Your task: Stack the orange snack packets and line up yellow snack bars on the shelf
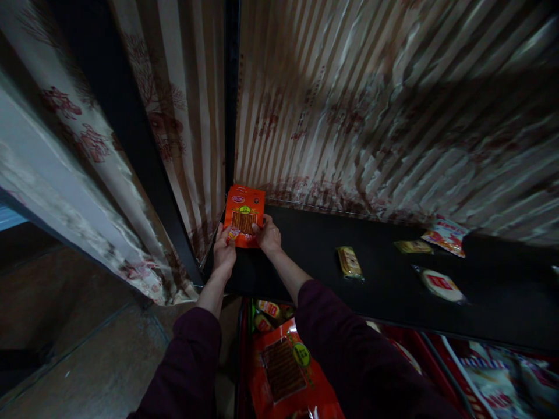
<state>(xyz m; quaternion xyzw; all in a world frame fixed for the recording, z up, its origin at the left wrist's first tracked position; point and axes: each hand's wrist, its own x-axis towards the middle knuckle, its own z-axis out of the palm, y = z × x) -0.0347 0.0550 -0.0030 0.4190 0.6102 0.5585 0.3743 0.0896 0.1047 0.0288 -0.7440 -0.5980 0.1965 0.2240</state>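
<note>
Grip, left side: the left hand (225,250) is closed on the lower left corner of an orange packet (244,215), fingers curled tight against its edge. Grip, right side: the right hand (267,235) pinches the lower right edge of the same packet, its fingers narrow with no gap showing. Both sleeves are dark.

The packet is at the back left corner of a black shelf (384,291), just in front of the striped cloth (371,116) that lines the wall behind it. It stands upright with its long axis vertical, top edge up and printed face with a clear window towards the camera. Whether its bottom edge rests on the shelf cannot be told, as the hands cover it. Just left of it a black post (231,87) rises at the corner.

Further right on the shelf, lying flat and well apart from the hands:
- a yellow bar (349,262), its long axis running front to back;
- a small yellow sachet (413,247) near the back;
- a red and white packet (445,235) against the cloth;
- a round white packet (441,285) with a red label, nearer the front edge.

Below the shelf, a red basket (242,361) holds a larger orange bag (282,372) between the forearms.
</note>
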